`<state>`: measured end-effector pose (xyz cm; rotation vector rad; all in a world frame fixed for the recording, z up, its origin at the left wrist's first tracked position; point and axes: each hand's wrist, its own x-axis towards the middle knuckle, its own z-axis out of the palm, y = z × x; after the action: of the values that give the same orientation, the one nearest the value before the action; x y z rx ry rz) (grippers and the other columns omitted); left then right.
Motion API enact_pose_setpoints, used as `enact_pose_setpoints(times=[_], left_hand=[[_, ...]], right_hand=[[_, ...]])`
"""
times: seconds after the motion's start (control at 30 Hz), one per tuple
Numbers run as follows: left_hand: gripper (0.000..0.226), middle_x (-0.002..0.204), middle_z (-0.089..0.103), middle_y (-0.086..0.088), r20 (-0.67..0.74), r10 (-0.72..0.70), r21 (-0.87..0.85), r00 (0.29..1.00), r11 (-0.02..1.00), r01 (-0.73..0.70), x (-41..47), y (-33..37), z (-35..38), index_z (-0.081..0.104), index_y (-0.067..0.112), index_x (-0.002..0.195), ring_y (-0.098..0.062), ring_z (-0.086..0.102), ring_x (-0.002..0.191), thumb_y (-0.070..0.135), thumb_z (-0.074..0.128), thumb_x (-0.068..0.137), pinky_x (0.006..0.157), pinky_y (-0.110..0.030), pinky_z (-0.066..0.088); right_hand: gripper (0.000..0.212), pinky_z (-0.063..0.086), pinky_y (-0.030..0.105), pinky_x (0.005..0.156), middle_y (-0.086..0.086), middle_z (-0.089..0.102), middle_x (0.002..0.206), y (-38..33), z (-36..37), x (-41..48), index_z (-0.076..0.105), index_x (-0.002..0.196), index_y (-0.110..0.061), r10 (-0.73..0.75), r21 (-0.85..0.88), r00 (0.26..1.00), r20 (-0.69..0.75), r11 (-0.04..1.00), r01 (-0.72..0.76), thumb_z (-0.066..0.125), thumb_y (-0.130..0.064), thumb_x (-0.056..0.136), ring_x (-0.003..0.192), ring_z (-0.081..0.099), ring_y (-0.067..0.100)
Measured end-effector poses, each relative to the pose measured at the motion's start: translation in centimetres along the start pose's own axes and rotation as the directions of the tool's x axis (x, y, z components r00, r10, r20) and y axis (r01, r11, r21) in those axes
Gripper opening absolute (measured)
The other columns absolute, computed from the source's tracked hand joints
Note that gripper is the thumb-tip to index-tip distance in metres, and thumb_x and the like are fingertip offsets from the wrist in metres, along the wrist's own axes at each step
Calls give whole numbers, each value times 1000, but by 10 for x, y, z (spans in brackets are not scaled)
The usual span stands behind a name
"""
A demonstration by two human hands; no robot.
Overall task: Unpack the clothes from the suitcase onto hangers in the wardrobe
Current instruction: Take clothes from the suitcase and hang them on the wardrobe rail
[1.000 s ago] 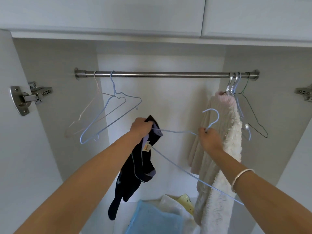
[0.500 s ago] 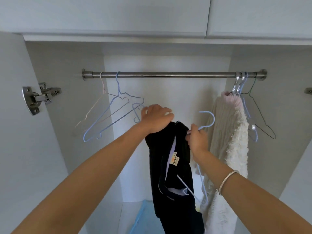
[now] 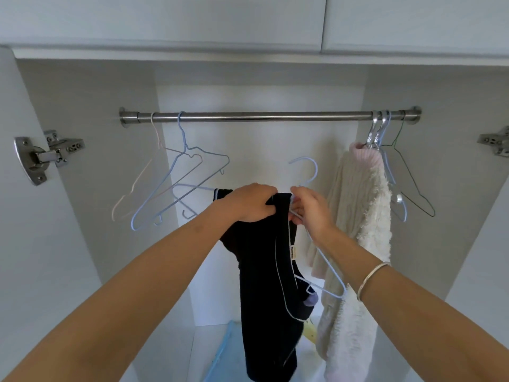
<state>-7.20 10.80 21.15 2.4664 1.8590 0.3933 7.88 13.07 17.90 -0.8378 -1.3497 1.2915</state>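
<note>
Rail (image 3: 261,116) spans the wardrobe (image 3: 91,188) wall to wall. Empty wire hangers (image 3: 170,183) bunch at the rail's left end, a cream fluffy garment (image 3: 358,216) hangs at its right end, and bare rod runs between them.

Both hands are below the rail's middle, well under it. Left hand (image 3: 249,204) has its fingers curled, gripping the top of the dark garment (image 3: 264,271), which hangs straight down. Right hand (image 3: 311,209), just beside it, pinches the neck of the pale blue hanger (image 3: 316,170). The hook points up, short of the rail.

A steel door hinge (image 3: 41,158) sits at nine o'clock, a second hinge (image 3: 495,140) at three. Two upper cupboard doors (image 3: 165,20) span twelve. At six o'clock shows a light blue edge (image 3: 220,351), unidentifiable.
</note>
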Motion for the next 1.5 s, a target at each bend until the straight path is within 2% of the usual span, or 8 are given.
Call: enact_pose_setpoints(times=[0.13,0.23,0.43,0.7,0.93,1.13,1.3,1.5], left_hand=[[20,74,55,-7,-41,-192,-210,981,961,179,-5,-16,-2,48,13,70,-24,55,73,18,54,88,64,-32,40],[22,66,47,-7,-66,-354,-424,933,856,295,-10,-26,-2,46,10,67,-19,47,62,14,58,85,56,-27,32],[32,81,52,-6,75,-464,-640,883,656,399,-15,-22,-13,53,9,77,-17,52,73,35,71,78,64,-24,39],[68,81,75,-3,-24,-586,-754,810,542,371,-26,-32,-18,75,8,84,-19,67,81,73,69,63,78,-22,50],[46,62,46,-4,-143,-708,-717,692,556,421,-45,-57,-12,47,12,59,-19,49,60,50,67,75,58,-28,36],[48,54,34,-1,-120,-696,-707,708,560,431,-50,-60,-2,35,14,54,-15,36,49,39,64,82,51,-26,27],[52,51,33,1,-162,-646,-565,746,680,467,-51,-59,3,32,15,53,-16,35,48,44,67,77,49,-27,24],[46,61,52,-8,-94,-599,-601,795,671,434,-46,-51,8,56,6,62,-22,54,60,49,66,76,60,-30,39]], right_hand=[[24,44,23,65,4,67,74,2,-21,6,64,75,-12,38,-61,999,4,997,-37,53,-30,64,67,61,12],[17,38,24,57,0,65,58,15,-44,9,62,71,-10,28,-82,990,-140,996,-40,52,-21,80,56,54,12],[15,49,23,78,1,67,100,51,-39,-6,65,102,-16,360,-382,873,328,896,-226,60,-18,87,100,62,18],[32,45,26,85,7,67,109,87,-22,-19,68,106,-9,539,-851,777,325,525,-9,64,-33,85,100,62,20],[34,45,39,88,-3,63,89,108,-68,6,63,91,-26,371,-901,915,161,433,-17,51,-49,68,94,62,24],[39,39,40,99,-2,55,127,68,-71,-9,54,127,-29,52,-975,997,63,217,50,51,-25,89,118,53,25],[39,48,37,84,0,50,114,57,-83,-11,53,125,-22,-45,-953,998,44,297,55,53,-18,86,105,54,26],[34,40,26,94,2,48,117,40,-69,-8,51,84,-19,-218,-726,976,18,669,162,47,14,79,105,53,19]])
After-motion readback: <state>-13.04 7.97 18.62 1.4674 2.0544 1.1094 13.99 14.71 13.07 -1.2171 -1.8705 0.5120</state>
